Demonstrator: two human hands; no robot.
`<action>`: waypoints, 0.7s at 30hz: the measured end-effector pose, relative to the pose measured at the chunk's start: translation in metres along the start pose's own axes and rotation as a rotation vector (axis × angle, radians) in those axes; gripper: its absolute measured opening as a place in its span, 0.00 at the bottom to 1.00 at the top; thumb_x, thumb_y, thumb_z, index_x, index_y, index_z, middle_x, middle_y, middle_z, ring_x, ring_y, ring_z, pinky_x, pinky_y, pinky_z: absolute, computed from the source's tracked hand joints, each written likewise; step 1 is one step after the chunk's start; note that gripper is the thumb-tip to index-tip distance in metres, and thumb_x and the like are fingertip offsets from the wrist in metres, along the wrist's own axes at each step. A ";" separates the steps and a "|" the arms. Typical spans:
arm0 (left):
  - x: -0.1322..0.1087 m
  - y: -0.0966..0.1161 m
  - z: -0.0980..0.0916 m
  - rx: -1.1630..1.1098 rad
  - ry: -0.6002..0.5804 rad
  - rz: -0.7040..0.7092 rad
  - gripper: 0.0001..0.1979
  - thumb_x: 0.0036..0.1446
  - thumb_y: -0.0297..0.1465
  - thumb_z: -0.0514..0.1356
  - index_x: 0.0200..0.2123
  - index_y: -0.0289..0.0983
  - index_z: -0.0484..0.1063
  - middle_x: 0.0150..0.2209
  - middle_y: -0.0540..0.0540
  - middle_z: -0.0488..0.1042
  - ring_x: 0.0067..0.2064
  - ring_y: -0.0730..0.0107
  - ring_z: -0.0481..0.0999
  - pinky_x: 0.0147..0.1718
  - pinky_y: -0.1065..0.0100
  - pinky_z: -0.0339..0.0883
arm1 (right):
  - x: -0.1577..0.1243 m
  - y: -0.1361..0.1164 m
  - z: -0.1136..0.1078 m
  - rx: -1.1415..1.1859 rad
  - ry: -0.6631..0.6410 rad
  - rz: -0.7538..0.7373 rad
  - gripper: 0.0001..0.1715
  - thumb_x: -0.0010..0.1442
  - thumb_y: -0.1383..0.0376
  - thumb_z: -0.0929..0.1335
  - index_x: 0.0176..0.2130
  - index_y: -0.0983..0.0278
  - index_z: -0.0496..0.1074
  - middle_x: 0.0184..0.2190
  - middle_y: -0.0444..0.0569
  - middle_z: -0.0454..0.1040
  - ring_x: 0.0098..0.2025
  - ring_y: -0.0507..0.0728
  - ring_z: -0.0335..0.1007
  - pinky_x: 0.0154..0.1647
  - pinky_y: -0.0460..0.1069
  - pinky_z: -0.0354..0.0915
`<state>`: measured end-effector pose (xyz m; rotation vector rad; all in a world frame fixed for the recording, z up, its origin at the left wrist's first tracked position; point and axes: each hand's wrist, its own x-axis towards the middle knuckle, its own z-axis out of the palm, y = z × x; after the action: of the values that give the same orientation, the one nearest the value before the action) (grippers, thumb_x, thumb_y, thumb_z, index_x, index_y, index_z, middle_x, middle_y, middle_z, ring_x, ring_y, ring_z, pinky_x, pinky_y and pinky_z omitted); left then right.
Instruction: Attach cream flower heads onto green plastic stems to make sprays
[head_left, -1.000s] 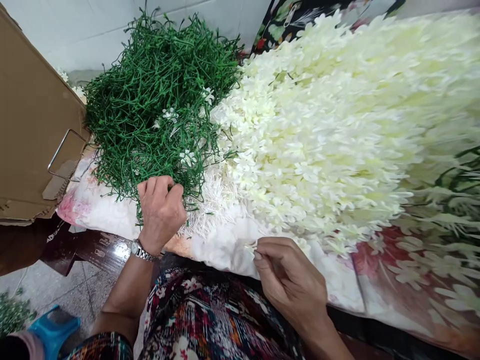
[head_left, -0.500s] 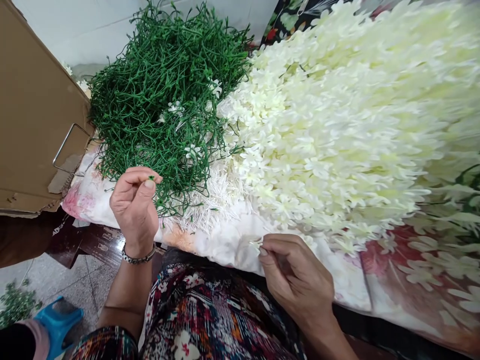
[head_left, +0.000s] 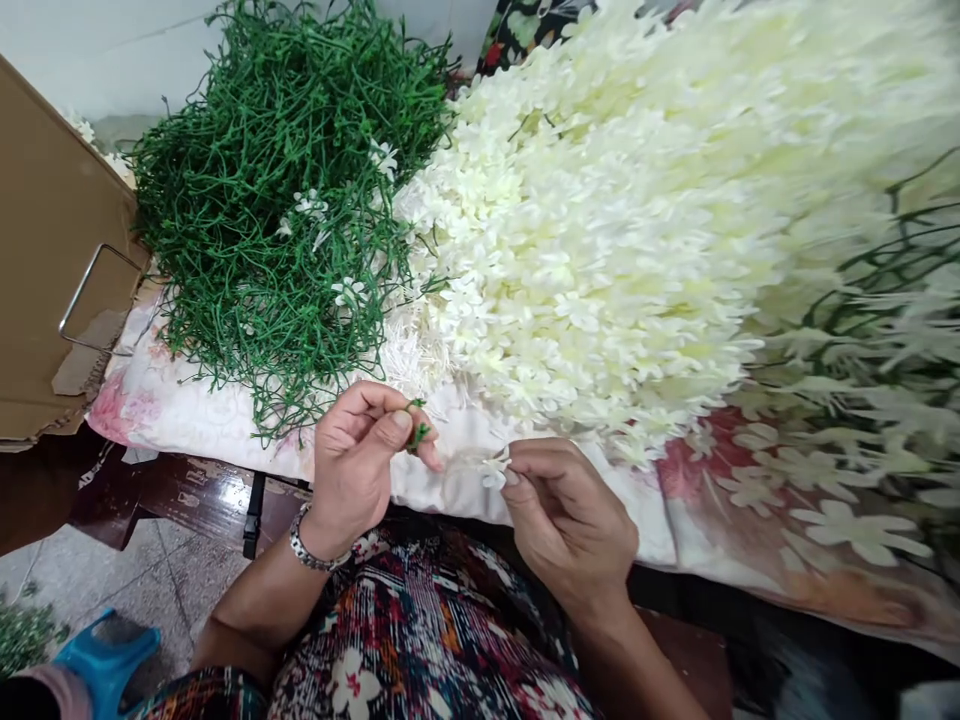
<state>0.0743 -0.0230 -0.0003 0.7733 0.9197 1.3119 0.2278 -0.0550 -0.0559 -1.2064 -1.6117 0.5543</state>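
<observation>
"Where was the white flower (head_left: 493,471)?"

"Just below the middle of the frame, pinched in the right hand (head_left: 577,520)."

"And the left hand (head_left: 354,480)?"

"It gripped a green sprig (head_left: 418,437), near the flower but apart from it."

"What lay around those 2 hands?"

"A heap of green stems (head_left: 277,190) at upper left, pale blossoms (head_left: 600,240) massed at upper right, and a cardboard box (head_left: 60,220) at the left edge."

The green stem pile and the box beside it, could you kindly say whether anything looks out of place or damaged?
A few white flowers look stray on the green stem pile, apart from the white flower heap. The cardboard box has a torn-looking patch near its right edge.
</observation>
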 end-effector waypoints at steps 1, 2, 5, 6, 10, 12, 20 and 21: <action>-0.001 -0.005 0.000 -0.013 -0.024 -0.032 0.06 0.49 0.30 0.58 0.27 0.35 0.62 0.22 0.52 0.68 0.19 0.79 0.67 0.19 0.73 0.65 | 0.001 -0.002 -0.001 0.010 0.003 -0.006 0.10 0.50 0.76 0.63 0.32 0.63 0.62 0.27 0.45 0.64 0.31 0.51 0.62 0.29 0.47 0.60; -0.002 -0.010 0.000 -0.016 -0.049 -0.063 0.06 0.49 0.30 0.58 0.27 0.35 0.62 0.22 0.52 0.68 0.18 0.80 0.66 0.18 0.74 0.64 | 0.001 -0.005 -0.003 0.023 0.005 -0.016 0.10 0.49 0.76 0.63 0.33 0.63 0.63 0.27 0.45 0.64 0.31 0.51 0.62 0.29 0.47 0.59; -0.007 -0.023 -0.001 0.052 -0.117 -0.101 0.04 0.51 0.29 0.57 0.28 0.34 0.63 0.23 0.52 0.67 0.19 0.82 0.66 0.19 0.76 0.64 | 0.005 -0.013 -0.009 0.069 0.009 -0.031 0.11 0.49 0.77 0.63 0.33 0.64 0.63 0.27 0.45 0.64 0.30 0.50 0.61 0.29 0.47 0.59; -0.009 -0.027 -0.001 0.098 -0.134 -0.098 0.04 0.52 0.28 0.56 0.28 0.34 0.64 0.24 0.52 0.67 0.20 0.82 0.67 0.20 0.76 0.65 | 0.006 -0.015 -0.011 0.084 0.009 -0.023 0.11 0.49 0.77 0.63 0.33 0.64 0.63 0.27 0.45 0.64 0.30 0.50 0.61 0.29 0.47 0.59; -0.017 -0.032 -0.001 0.289 -0.178 -0.119 0.04 0.53 0.29 0.55 0.29 0.34 0.65 0.26 0.50 0.68 0.24 0.80 0.67 0.22 0.77 0.65 | 0.011 -0.021 -0.017 0.094 -0.004 -0.012 0.11 0.48 0.77 0.63 0.32 0.64 0.64 0.27 0.45 0.65 0.30 0.50 0.62 0.29 0.47 0.59; -0.019 -0.034 -0.001 0.362 -0.186 -0.116 0.04 0.54 0.29 0.54 0.29 0.34 0.64 0.25 0.50 0.67 0.24 0.80 0.66 0.21 0.79 0.63 | 0.012 -0.022 -0.020 0.067 -0.020 -0.022 0.11 0.48 0.77 0.63 0.32 0.64 0.64 0.27 0.45 0.65 0.30 0.50 0.62 0.29 0.47 0.59; -0.022 -0.038 -0.003 0.620 -0.222 0.082 0.06 0.55 0.25 0.51 0.35 0.35 0.66 0.29 0.49 0.67 0.30 0.77 0.68 0.30 0.75 0.63 | 0.009 -0.020 -0.024 -0.013 -0.059 -0.038 0.10 0.48 0.77 0.64 0.32 0.65 0.64 0.27 0.45 0.65 0.30 0.49 0.63 0.29 0.46 0.60; -0.022 -0.038 -0.003 0.650 -0.239 0.120 0.07 0.54 0.24 0.51 0.36 0.35 0.67 0.29 0.49 0.68 0.31 0.77 0.68 0.30 0.75 0.63 | 0.009 -0.020 -0.024 -0.017 -0.059 -0.045 0.10 0.47 0.77 0.64 0.32 0.66 0.64 0.27 0.45 0.65 0.30 0.49 0.63 0.29 0.46 0.61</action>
<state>0.0883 -0.0491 -0.0327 1.4725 1.1277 0.9863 0.2407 -0.0593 -0.0266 -1.1731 -1.6926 0.5529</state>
